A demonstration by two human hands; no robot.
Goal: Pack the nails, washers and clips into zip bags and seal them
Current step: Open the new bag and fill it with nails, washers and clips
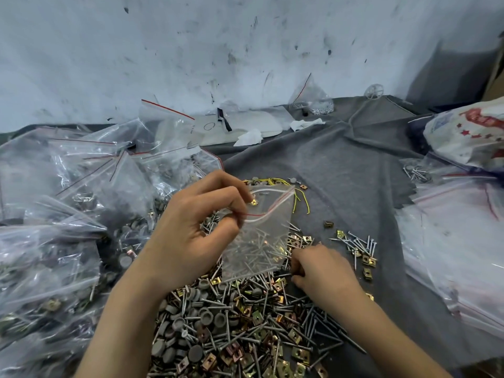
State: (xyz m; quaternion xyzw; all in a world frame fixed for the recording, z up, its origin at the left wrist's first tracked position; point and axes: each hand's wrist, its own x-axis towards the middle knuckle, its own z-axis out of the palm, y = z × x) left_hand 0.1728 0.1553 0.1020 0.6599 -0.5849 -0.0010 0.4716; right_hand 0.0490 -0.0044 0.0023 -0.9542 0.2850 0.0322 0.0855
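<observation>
The wrinkled grey felt cloth (341, 159) covers the whole table, and its folds could swallow any small part that rolls off. On the left, the big slumped heap of filled clear zip bags (54, 214) presses against the work area; a nudge from the left forearm could slide it into the loose stock. The flat stack of empty red-striped zip bags (458, 241) lies well apart on the right, out of harm's way. In the middle, the mixed heap of grey steel nails, grey round washers and brass-coloured square clips (245, 323) lies under both wrists, with sharp points facing all ways, so a careless grab could prick a finger. The small clear zip bag with a red seal line (261, 241) hangs above that heap, part filled with nails and a few clips; a nail point could pierce its thin film if the load is squeezed. The left hand (196, 222) pinches one lip of the mouth between thumb and curled fingers, so the mouth gapes only a little and a tilt would spill the contents. The right hand (321, 271) is blurred, fingers curled down into the heap beside the bag's lower corner; I cannot tell whether it holds anything. One brass clip (254, 202) sits right at the mouth and could jam the seal.
</observation>
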